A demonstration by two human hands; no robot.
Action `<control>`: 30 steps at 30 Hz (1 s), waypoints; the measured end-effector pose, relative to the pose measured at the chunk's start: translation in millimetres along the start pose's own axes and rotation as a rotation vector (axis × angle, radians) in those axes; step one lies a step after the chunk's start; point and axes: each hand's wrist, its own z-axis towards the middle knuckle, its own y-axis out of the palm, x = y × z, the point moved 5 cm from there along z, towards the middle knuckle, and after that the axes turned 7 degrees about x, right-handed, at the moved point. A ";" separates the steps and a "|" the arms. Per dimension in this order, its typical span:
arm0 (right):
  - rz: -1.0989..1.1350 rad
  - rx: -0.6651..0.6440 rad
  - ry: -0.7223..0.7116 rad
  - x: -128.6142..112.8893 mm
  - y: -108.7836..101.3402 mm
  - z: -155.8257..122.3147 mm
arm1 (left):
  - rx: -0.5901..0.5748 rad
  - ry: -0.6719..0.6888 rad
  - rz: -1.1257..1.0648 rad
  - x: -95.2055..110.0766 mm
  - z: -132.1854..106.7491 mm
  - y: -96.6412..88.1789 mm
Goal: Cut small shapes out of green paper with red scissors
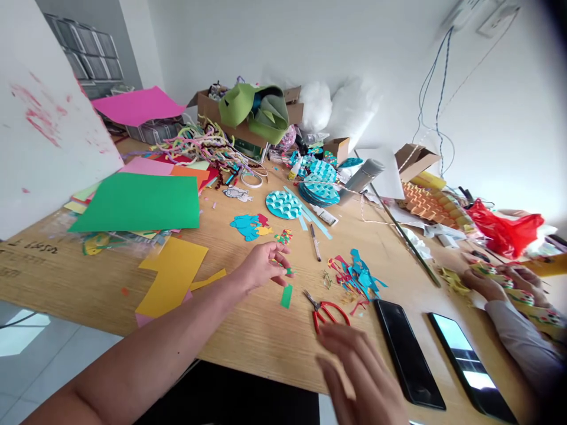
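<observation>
My left hand [266, 265] reaches over the table with its fingers curled round a small green paper piece [289, 272]; the fingers partly hide it. Just beyond lies a little heap of multicoloured paper bits [284, 236], beside blue fish-shaped cutouts [245, 226] and yellow cutouts [263, 230]. A green paper strip [287, 296] rests below the fingertips. Close to the camera, my right hand [361, 375] is slightly blurred, fingers apart and holding nothing visible. Its fingertips overlap the lower end of red-handled scissors [326, 308], which lie on the table; contact cannot be told.
Blue and red paper scraps [357, 274], a pen [315, 242] and two phones [410, 354] lie to the right. Green sheet paper [142, 200] and yellow paper [175, 271] are at left. Blue scalloped discs [283, 205] sit ahead. Another person's hands [489, 286] work at far right.
</observation>
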 end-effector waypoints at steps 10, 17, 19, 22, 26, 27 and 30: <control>-0.681 -0.043 -0.109 65.6 22.2 25.9 | -0.030 -0.021 0.011 -3.8 -0.4 1.9; -0.221 -0.058 0.149 69.0 2.4 33.7 | -0.095 -0.042 -0.051 -3.7 -1.9 3.6; 0.004 -0.108 0.203 60.1 -7.9 43.0 | -0.129 -0.052 -0.078 -1.2 -4.2 5.9; 0.277 -0.127 0.241 39.1 -17.8 69.4 | -0.131 -0.051 -0.088 2.6 -6.7 7.5; 0.501 -0.048 0.254 21.7 -7.7 120.2 | -0.073 -0.008 -0.047 3.4 -5.6 5.9; 0.508 -0.052 0.273 20.9 -0.4 131.5 | -0.055 0.006 -0.028 3.1 -4.8 4.9; 0.500 -0.092 0.301 20.5 23.9 153.9 | -0.024 0.044 0.050 2.8 -2.6 2.2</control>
